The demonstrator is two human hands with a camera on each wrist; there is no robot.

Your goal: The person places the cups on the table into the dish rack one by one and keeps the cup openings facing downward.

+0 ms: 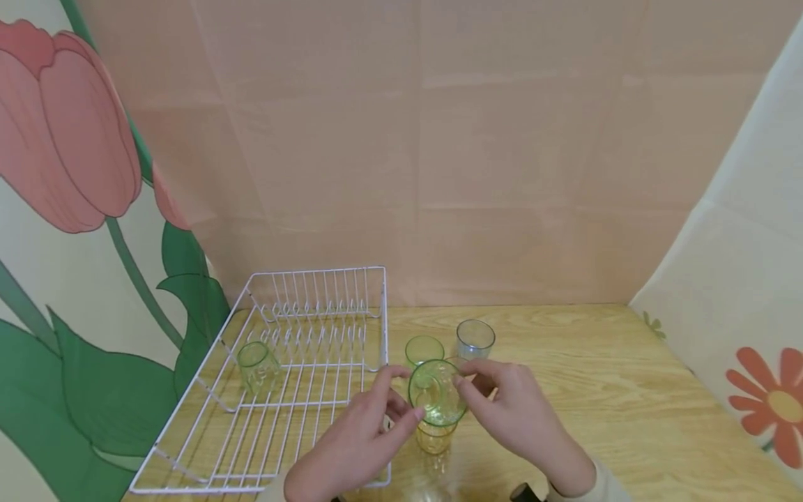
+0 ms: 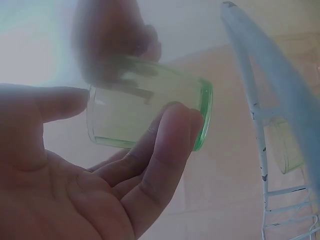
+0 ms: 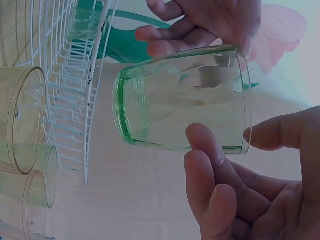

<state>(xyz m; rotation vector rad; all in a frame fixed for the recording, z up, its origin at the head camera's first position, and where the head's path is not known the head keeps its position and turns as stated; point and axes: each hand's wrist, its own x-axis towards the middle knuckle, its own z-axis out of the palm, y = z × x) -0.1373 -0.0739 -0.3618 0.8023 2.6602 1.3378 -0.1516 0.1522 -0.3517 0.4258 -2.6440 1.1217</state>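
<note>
A green-tinted clear drinking glass [image 1: 433,397] is held up between my two hands above the table, its mouth tilted toward me in the head view. My left hand [image 1: 357,439] holds it from the left, thumb at the rim and fingers bent along the side toward the base. From the right, my right hand [image 1: 517,415] grips it by the rim and side. In the right wrist view the glass [image 3: 185,100] lies sideways, its thick green base pointing left. Below it in the head view stands a yellow glass [image 1: 434,442].
A white wire dish rack [image 1: 385,314] stands on the left, with an upside-down-looking green glass [image 1: 254,373] inside. Behind my hands are another green glass [image 1: 424,347] and a bluish glass [image 1: 475,336]. A pink-rimmed glass [image 3: 35,205] appears in the right wrist view.
</note>
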